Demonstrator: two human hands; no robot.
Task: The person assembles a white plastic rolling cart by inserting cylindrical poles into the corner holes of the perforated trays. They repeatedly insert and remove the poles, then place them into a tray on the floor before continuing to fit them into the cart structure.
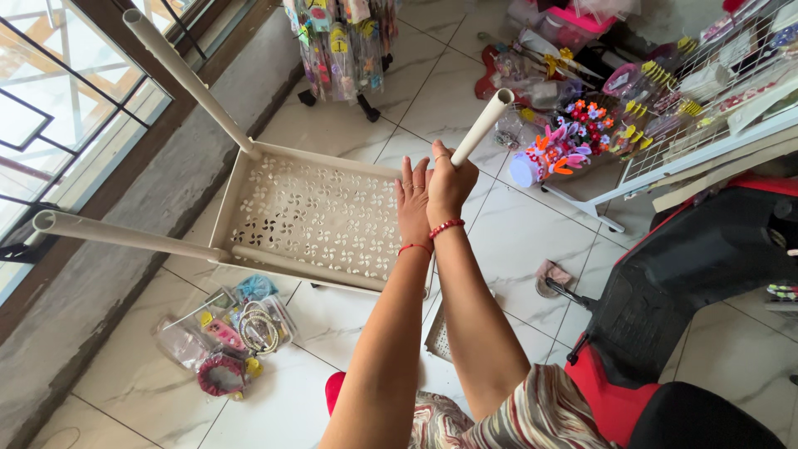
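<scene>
A cream perforated shelf tray [312,218] is held at frame centre above the tiled floor [515,249]; its right tube [482,126] is gripped by the right hand [450,185]; the left hand [413,206] is pressed flat, fingers extended, against the tray's right edge.

Perforated shelf tray [312,218] at centre, three tubes [183,73] rising from its corners. Right hand [450,181] grips the right tube; left hand [412,202] lies flat on the tray beside it. Packets [226,341] on the floor [515,249] below-left (near the wall); wire rack [706,100] at right.
</scene>
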